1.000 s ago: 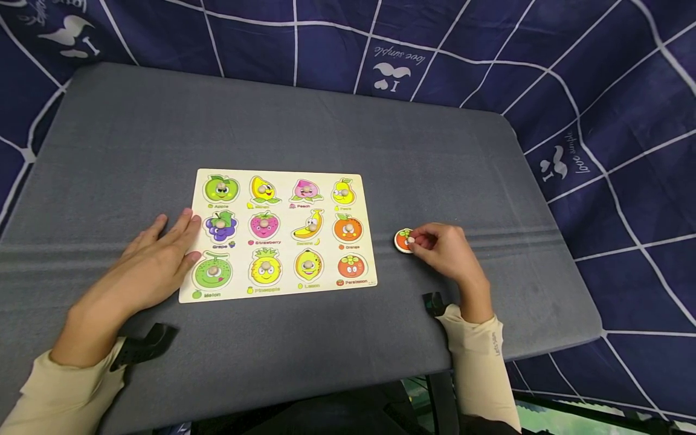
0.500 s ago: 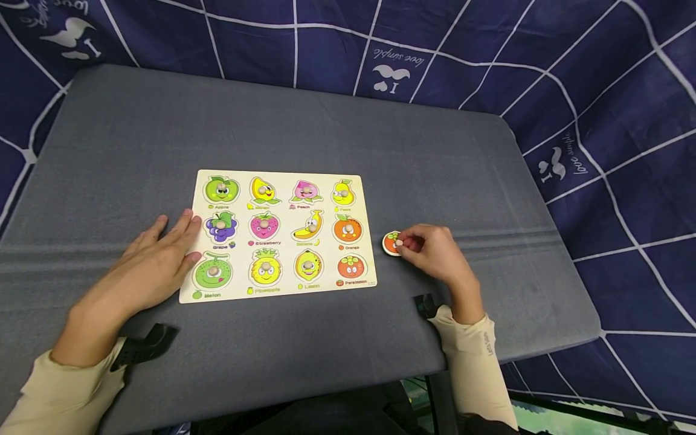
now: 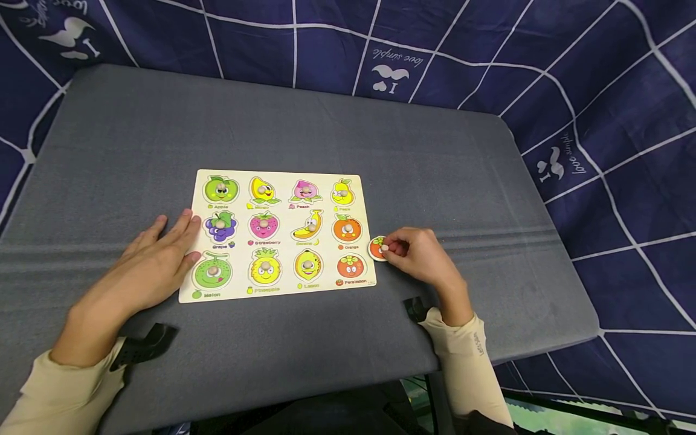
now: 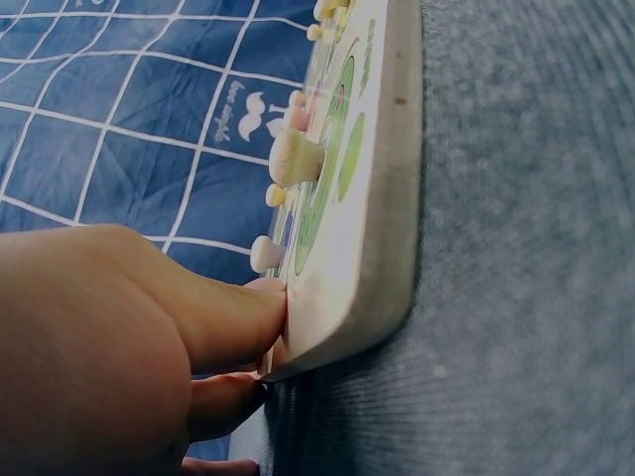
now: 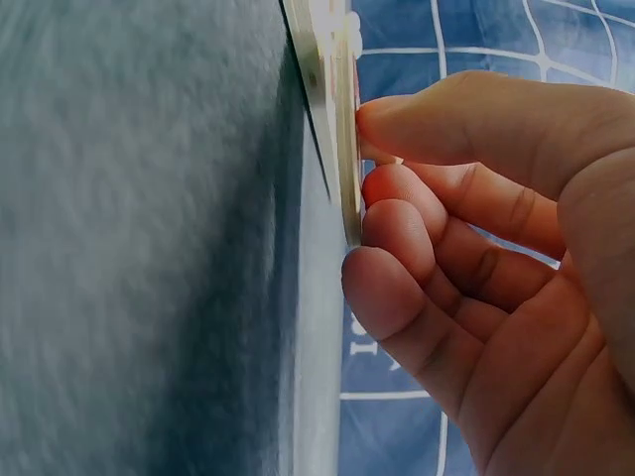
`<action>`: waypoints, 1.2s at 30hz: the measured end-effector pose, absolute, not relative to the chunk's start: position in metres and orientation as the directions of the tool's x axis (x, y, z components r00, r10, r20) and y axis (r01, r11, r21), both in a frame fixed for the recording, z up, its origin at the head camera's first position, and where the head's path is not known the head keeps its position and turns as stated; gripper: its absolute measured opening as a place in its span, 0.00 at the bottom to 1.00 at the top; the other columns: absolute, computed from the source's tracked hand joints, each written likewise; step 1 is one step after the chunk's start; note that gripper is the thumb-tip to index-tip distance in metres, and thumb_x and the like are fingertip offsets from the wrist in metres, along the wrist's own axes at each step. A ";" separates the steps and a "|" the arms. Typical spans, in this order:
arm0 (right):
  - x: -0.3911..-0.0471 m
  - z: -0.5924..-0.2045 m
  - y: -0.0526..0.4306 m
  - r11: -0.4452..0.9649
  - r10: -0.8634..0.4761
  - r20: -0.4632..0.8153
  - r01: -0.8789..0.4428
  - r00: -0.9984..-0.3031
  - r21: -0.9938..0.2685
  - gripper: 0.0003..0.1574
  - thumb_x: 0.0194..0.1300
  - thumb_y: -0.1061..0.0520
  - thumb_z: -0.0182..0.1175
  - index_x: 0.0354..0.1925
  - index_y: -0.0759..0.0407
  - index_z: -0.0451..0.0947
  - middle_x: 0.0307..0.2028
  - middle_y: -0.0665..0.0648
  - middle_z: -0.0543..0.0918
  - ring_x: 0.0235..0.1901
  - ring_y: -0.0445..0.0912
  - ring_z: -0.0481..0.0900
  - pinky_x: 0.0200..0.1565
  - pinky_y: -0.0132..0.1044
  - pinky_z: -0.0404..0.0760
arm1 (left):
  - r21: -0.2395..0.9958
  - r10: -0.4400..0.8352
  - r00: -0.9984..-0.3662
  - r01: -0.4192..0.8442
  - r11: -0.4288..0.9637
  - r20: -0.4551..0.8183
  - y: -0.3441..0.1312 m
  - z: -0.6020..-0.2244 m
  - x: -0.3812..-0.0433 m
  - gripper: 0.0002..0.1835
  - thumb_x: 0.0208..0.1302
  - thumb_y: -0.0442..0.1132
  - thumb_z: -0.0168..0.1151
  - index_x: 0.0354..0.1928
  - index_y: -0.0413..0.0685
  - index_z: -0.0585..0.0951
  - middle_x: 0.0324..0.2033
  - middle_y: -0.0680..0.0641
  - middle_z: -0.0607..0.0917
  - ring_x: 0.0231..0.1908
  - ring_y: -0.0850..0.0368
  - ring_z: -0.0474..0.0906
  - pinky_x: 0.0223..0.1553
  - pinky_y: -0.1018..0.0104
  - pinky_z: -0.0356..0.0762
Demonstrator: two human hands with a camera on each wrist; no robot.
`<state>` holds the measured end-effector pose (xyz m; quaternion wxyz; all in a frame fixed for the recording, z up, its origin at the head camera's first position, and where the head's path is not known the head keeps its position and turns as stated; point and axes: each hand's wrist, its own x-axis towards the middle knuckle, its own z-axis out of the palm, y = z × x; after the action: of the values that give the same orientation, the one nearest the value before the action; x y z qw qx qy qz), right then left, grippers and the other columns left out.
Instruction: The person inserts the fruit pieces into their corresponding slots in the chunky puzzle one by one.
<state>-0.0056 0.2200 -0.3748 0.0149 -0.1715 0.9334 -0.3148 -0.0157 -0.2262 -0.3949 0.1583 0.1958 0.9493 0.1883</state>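
A cream wooden fruit puzzle board (image 3: 283, 233) lies flat on the table, showing rows of fruits with small knobs. At the persimmon spot (image 3: 351, 266), a persimmon picture shows without a knob. My right hand (image 3: 421, 257) pinches a persimmon puzzle piece (image 3: 377, 248) by its knob, right beside the board's right edge. In the right wrist view the piece (image 5: 347, 139) stands close to the board's edge, its knob mostly hidden by the thumb. My left hand (image 3: 152, 266) rests with its fingers extended at the board's left edge, the thumb (image 4: 233, 322) touching the board there.
The board sits on a grey cloth-covered table (image 3: 435, 163). Behind and to the right hangs a navy curtain (image 3: 337, 36) with white grid lines. Black wrist straps (image 3: 144, 347) show at both sleeves.
My right hand has moved left with the persimmon piece, from well apart to the board's right edge. The left hand and the board have stayed in place.
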 end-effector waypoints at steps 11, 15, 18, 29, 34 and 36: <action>-0.005 -0.379 0.208 0.713 -0.406 0.102 -0.385 -0.908 -0.586 0.05 0.53 0.67 0.71 0.31 0.64 0.84 0.23 0.50 0.80 0.24 0.39 0.77 0.28 0.32 0.77 | 0.420 0.429 -0.873 0.307 0.854 -0.233 -0.226 -0.395 -0.016 0.34 0.77 0.40 0.48 0.75 0.30 0.49 0.74 0.29 0.45 0.69 0.18 0.38 0.62 0.24 0.39; -0.005 -0.379 0.203 0.703 -0.433 0.110 -0.411 -0.895 -0.581 0.04 0.53 0.67 0.71 0.30 0.64 0.84 0.23 0.50 0.80 0.24 0.39 0.77 0.27 0.32 0.77 | 0.427 0.428 -0.875 0.306 0.851 -0.226 -0.226 -0.396 -0.015 0.34 0.77 0.40 0.48 0.75 0.30 0.49 0.75 0.30 0.45 0.69 0.19 0.38 0.63 0.24 0.39; -0.004 -0.380 0.200 0.696 -0.449 0.110 -0.424 -0.887 -0.579 0.04 0.53 0.67 0.70 0.30 0.64 0.84 0.23 0.50 0.80 0.24 0.39 0.76 0.27 0.31 0.77 | 0.431 0.427 -0.876 0.304 0.850 -0.224 -0.226 -0.397 -0.015 0.34 0.77 0.39 0.48 0.75 0.31 0.49 0.75 0.31 0.45 0.69 0.19 0.37 0.63 0.24 0.39; -0.003 -0.382 0.186 0.666 -0.494 0.107 -0.454 -0.863 -0.592 0.03 0.53 0.67 0.69 0.30 0.62 0.84 0.22 0.48 0.78 0.23 0.37 0.74 0.26 0.29 0.75 | 0.433 0.427 -0.873 0.299 0.850 -0.236 -0.226 -0.397 -0.016 0.34 0.77 0.40 0.47 0.75 0.31 0.49 0.75 0.31 0.44 0.70 0.19 0.36 0.63 0.24 0.38; -0.002 -0.381 0.182 0.669 -0.501 0.100 -0.457 -0.860 -0.586 0.04 0.52 0.66 0.69 0.29 0.61 0.84 0.21 0.47 0.77 0.23 0.36 0.74 0.26 0.29 0.75 | 0.436 0.429 -0.872 0.300 0.849 -0.235 -0.227 -0.397 -0.016 0.34 0.77 0.40 0.47 0.75 0.31 0.49 0.75 0.31 0.44 0.69 0.19 0.36 0.63 0.24 0.38; -0.001 -0.380 0.180 0.667 -0.503 0.098 -0.458 -0.859 -0.587 0.04 0.52 0.66 0.69 0.29 0.61 0.84 0.22 0.47 0.77 0.23 0.36 0.74 0.26 0.29 0.75 | 0.436 0.428 -0.873 0.299 0.849 -0.234 -0.226 -0.397 -0.016 0.34 0.77 0.40 0.47 0.75 0.31 0.49 0.75 0.31 0.44 0.69 0.19 0.36 0.62 0.24 0.38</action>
<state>-0.0009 0.1801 -0.3802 0.0363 -0.2635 0.9123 -0.3113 -0.0155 -0.2264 -0.3972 0.1633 0.1916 0.9475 0.1972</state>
